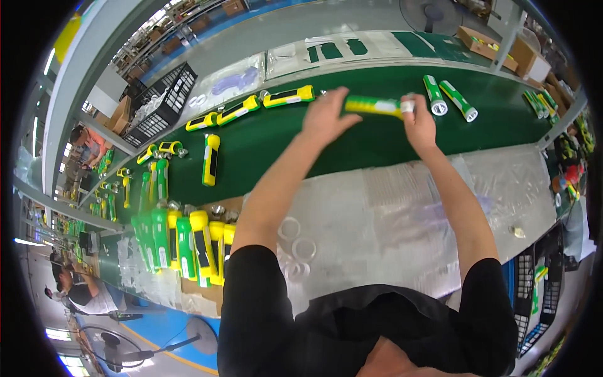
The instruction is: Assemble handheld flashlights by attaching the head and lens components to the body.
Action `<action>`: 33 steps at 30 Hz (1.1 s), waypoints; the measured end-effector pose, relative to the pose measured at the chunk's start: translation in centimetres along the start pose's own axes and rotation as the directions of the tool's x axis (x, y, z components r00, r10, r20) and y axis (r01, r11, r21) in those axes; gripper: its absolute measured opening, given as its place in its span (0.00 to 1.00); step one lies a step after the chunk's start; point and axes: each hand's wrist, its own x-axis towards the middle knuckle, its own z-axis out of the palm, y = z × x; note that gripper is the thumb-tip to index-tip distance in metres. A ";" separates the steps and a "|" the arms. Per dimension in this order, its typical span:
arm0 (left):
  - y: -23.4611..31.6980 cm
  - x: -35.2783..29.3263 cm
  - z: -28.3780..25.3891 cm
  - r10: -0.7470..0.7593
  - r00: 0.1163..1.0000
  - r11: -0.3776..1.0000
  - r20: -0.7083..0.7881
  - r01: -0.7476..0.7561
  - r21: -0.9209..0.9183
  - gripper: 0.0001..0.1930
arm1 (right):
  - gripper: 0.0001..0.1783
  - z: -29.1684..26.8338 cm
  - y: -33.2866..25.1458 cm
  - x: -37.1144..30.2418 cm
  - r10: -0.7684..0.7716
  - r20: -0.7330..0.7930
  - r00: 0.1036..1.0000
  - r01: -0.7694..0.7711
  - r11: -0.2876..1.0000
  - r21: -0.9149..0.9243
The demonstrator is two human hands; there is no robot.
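Observation:
A yellow and green flashlight, smeared by motion, lies crosswise over the belt between my hands. My right hand is closed round its right end, and something white shows at the fingers. At the other end, my left hand has its thumb and fingers spread apart; whether it touches the flashlight I cannot tell. Just left of that hand, a yellow and black flashlight rests on the belt. Two green and white flashlights lie beyond my right hand, lens ends toward me.
The green belt carries more flashlights on the left. Many green and yellow ones stand packed in a carton by my left arm. White rings lie on the plastic-covered table. A black crate stands far left; metal posts frame the bench.

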 end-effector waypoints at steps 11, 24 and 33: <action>-18.0 -0.2 0.1 -0.231 0.941 0.878 0.247 0.093 0.470 0.34 | 0.18 2.4 1.8 3.3 -0.329 0.089 0.940 0.339 0.874 -0.347; 14.4 -13.5 -8.2 -0.270 0.916 0.842 0.298 0.374 -0.388 0.24 | 0.32 -7.4 -11.5 -15.8 0.195 0.591 0.783 -0.575 0.591 0.566; 22.5 -18.3 -8.3 -0.100 0.953 0.304 0.285 0.302 -0.903 0.14 | 0.34 -14.8 -14.7 -26.4 -0.111 0.834 0.541 -0.740 0.407 0.535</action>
